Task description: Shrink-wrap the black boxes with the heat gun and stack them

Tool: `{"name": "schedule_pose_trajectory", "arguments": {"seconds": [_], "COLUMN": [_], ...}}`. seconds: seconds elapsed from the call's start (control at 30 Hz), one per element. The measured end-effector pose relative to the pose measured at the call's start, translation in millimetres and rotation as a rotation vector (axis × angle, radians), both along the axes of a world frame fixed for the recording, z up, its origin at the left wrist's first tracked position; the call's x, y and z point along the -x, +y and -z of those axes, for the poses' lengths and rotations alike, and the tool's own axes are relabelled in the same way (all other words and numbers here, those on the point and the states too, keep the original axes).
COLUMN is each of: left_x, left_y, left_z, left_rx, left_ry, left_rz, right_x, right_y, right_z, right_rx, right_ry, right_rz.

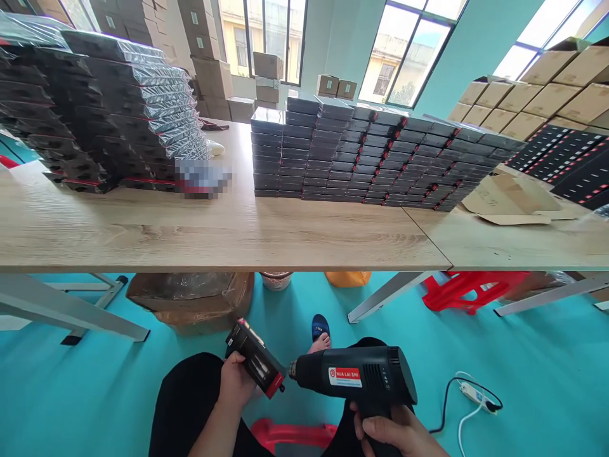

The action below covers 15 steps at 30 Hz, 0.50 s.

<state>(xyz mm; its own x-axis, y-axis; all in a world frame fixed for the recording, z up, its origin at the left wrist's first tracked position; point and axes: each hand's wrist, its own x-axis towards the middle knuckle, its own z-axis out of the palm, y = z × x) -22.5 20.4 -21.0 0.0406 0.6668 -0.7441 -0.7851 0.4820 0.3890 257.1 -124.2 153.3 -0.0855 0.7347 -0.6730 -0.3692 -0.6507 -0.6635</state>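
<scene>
My left hand [234, 379] grips a black and red product box [257, 358], tilted down to the right, above my lap. Wrapped round the handle of a black heat gun [354, 374] with a red and white label is my right hand [387, 431]. The gun's metal nozzle points left, close to the box's lower red end. Whether the nozzle touches the box cannot be made out. Both hands are below the front edge of the wooden table [214, 235].
On the table stand a stack of loosely wrapped black boxes [95, 114] at left and neat rows of dark boxes [371, 158]. Flattened cardboard [514, 197] lies at right. Beneath are a large bag-lined carton [190, 301] and table legs. A power strip [476, 397] lies on the floor.
</scene>
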Motion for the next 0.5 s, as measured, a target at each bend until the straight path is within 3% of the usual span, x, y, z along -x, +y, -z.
{"name": "schedule_pose_trajectory", "arguments": {"seconds": [0.2, 0.5], "left_x": [-2, -7], "left_y": [0, -2], "left_z": [-7.2, -13.3], "left_rx": [-0.010, -0.045], "left_ry": [-0.002, -0.002], "left_rz": [0.030, 0.036], "right_x": [-3, 1], "right_y": [1, -1], "right_z": [11.8, 28.2], "right_rx": [0.044, 0.070], "right_ry": [-0.017, -0.093], "right_rz": [-0.119, -0.153]}}
